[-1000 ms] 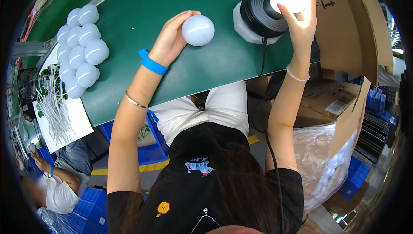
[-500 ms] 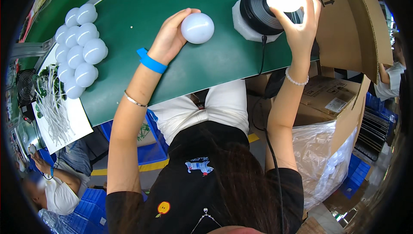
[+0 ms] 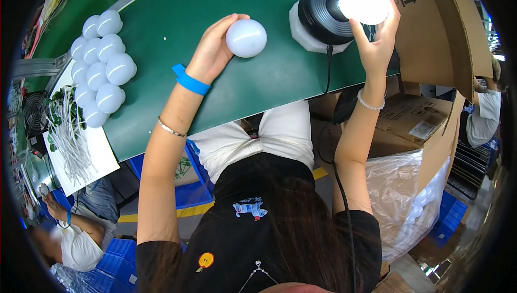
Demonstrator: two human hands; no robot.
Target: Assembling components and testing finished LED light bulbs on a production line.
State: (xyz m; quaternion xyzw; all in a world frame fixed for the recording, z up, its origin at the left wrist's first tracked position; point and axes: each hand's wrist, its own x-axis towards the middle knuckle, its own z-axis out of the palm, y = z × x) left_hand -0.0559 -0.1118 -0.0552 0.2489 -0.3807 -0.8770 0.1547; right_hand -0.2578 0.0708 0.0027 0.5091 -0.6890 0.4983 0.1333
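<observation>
Left hand [image 3: 216, 47] curls round unlit white bulb [image 3: 246, 38], above green table's [image 3: 274, 80] middle. Right hand [image 3: 378, 48], thumb and fingers spread, grips glowing bulb [image 3: 363, 3] at black round base [image 3: 318, 16], far right. Bulb cluster [image 3: 98, 67] lies left.

A black short-sleeved shirt [image 3: 226, 228] is worn, marked with a blue animal-shaped motif [image 3: 250, 208] and a yellow, red-edged fruit motif [image 3: 205, 261], along with white trousers [image 3: 285, 131]. The left wrist [image 3: 203, 69] is circled by a bright blue band [image 3: 191, 82], with a thin silver bangle [image 3: 171, 127] set farther up, and the right wrist [image 3: 376, 80] by a pale beaded bracelet [image 3: 370, 103]. A fine silver necklace [image 3: 258, 264] is also worn.
</observation>
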